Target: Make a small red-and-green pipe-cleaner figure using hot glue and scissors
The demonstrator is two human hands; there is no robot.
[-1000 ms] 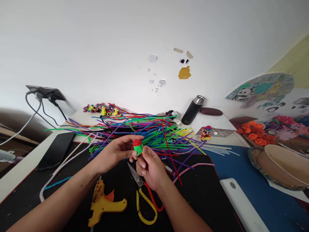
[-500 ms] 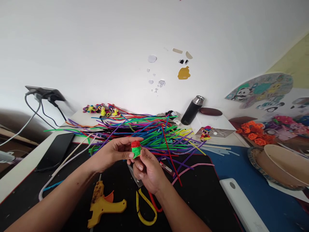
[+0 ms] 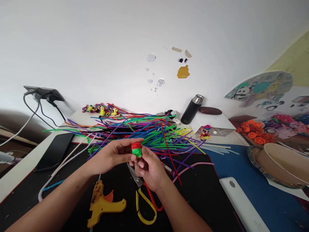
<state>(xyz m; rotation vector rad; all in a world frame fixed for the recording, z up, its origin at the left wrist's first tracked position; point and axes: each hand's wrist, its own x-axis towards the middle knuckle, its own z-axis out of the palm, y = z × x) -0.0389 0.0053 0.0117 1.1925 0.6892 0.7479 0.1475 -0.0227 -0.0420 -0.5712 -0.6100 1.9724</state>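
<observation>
A small red and green fuzzy piece [image 3: 136, 150], red on top and green below, is held up between both hands above the black mat [image 3: 116, 180]. My left hand [image 3: 114, 153] grips it from the left, its thumb at the lower green edge and its fingers stretched behind. On the right side, my right hand [image 3: 151, 167] pinches it with thumb and curled fingers. Scissors [image 3: 146, 206] with yellow and red handles lie below the hands. A yellow glue gun [image 3: 103, 206] rests to their left.
Many coloured pipe cleaners [image 3: 145, 132] spread behind the hands. A black bottle [image 3: 192, 109], a small figure [image 3: 205, 132] and a white box [image 3: 217, 124] stand at the back right. A phone [image 3: 54, 151] lies left; a white device [image 3: 243, 204] and bowl [image 3: 287, 161] are right.
The red and green piece has turned a little in the fingers. My right hand has shifted slightly, and more of the scissors now shows beneath it.
</observation>
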